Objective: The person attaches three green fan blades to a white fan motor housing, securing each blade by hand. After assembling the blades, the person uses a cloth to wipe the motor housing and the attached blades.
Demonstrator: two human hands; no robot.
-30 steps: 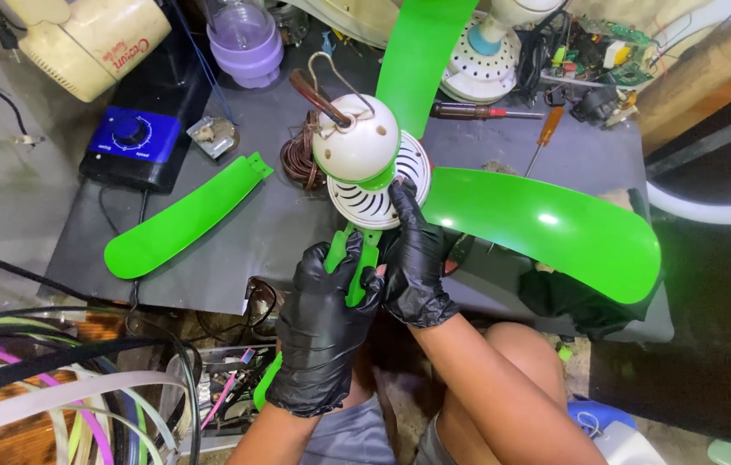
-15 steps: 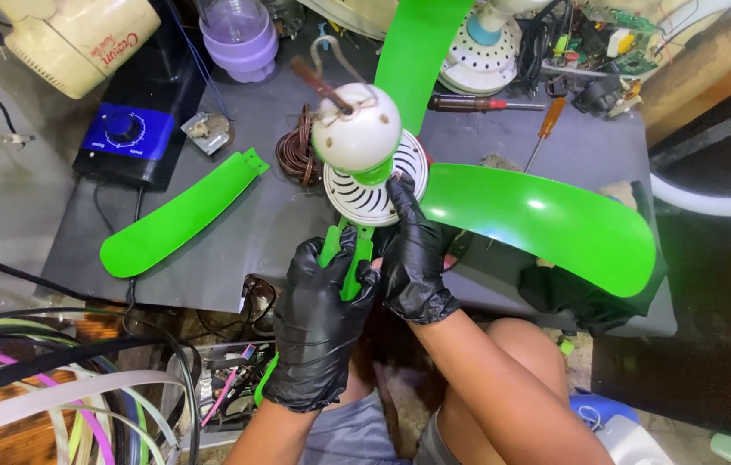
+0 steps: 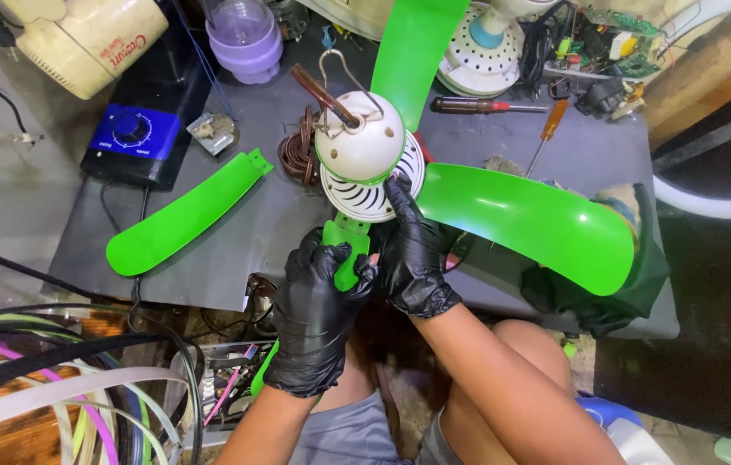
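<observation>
Overhead view of a dark grey desk (image 3: 236, 258) with a small ceiling fan under work. At far left, a cream appliance housing (image 3: 90, 39) lies above a black box with a blue dial panel (image 3: 137, 133); a lilac plastic jar (image 3: 245, 39) stands just beside it. A detached green blade (image 3: 180, 215) lies flat on the desk, well apart from the fan, its notched root pointing toward it. At centre, the white fan motor (image 3: 365, 159), domed on top and slotted around its lower shell, is raised over the near edge of the desk. The left hand (image 3: 318, 314), in a black glove, is closed around the root of a green blade (image 3: 344, 250) that runs down from the motor toward the person. The right hand (image 3: 413, 254), likewise gloved, rests its fingers against the motor's slotted shell, partly curled. Two mounted green blades extend from the motor: one upward (image 3: 413, 47), one to the right (image 3: 529, 220). Behind lie a dark-handled screwdriver (image 3: 482, 105) and an orange-handled screwdriver (image 3: 548, 129).
</observation>
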